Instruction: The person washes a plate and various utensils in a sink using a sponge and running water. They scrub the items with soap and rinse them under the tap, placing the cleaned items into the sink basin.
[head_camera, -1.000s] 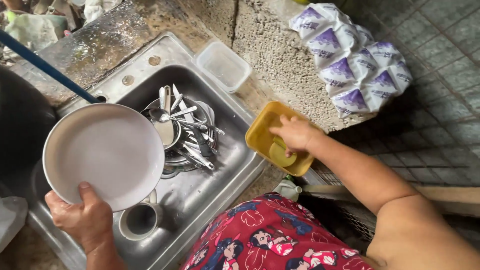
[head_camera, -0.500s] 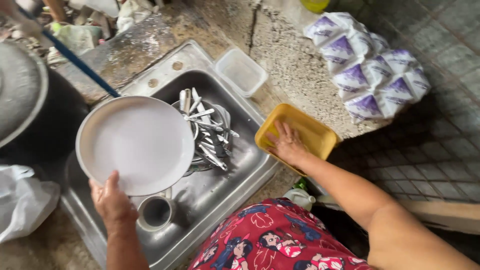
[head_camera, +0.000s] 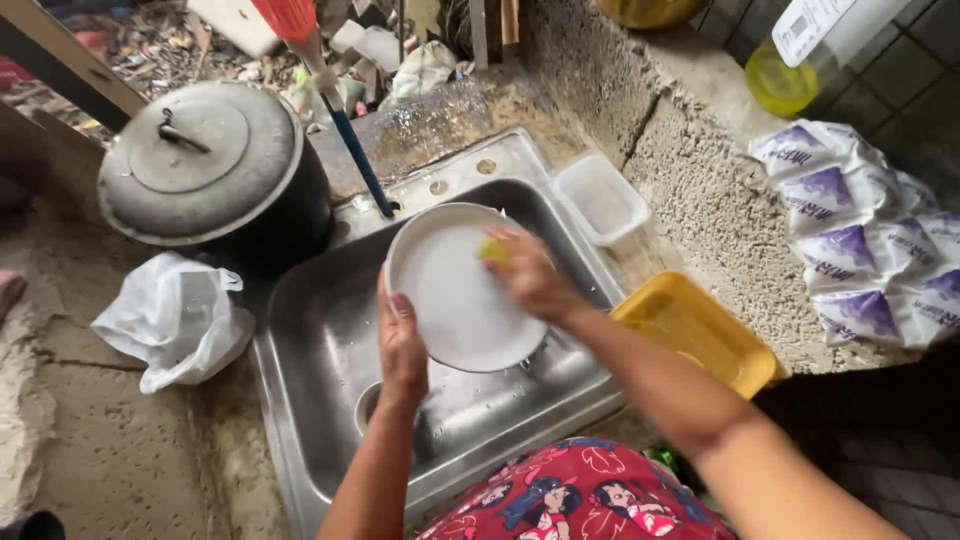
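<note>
From the head view, looking down over the steel sink (head_camera: 320, 330), I have my left hand (head_camera: 400, 340) clamped on the near-left rim of a white plate (head_camera: 455, 300), thumb lying on its face and the other fingers hidden behind it, so the plate hangs tilted above the basin with its face turned up toward me. My right hand (head_camera: 530, 275) comes in from the right, across the plate's far-right edge, fingers curled shut around a small yellow sponge (head_camera: 493, 250) that presses on the plate's upper face. The hand is blurred, so I cannot tell exactly how the fingertips sit. The plate is round, with no long axis to speak of; what matters is that it lies between my two hands, the left under its near rim, the right on top of its far part. Just right of the sink stands a yellow tub (head_camera: 695, 335), and beyond it a clear plastic container (head_camera: 600, 197). To the left sit a lidded metal pot (head_camera: 205, 165) and a crumpled white plastic bag (head_camera: 175, 320); purple-and-white sachets (head_camera: 860, 235) lie far right.
</note>
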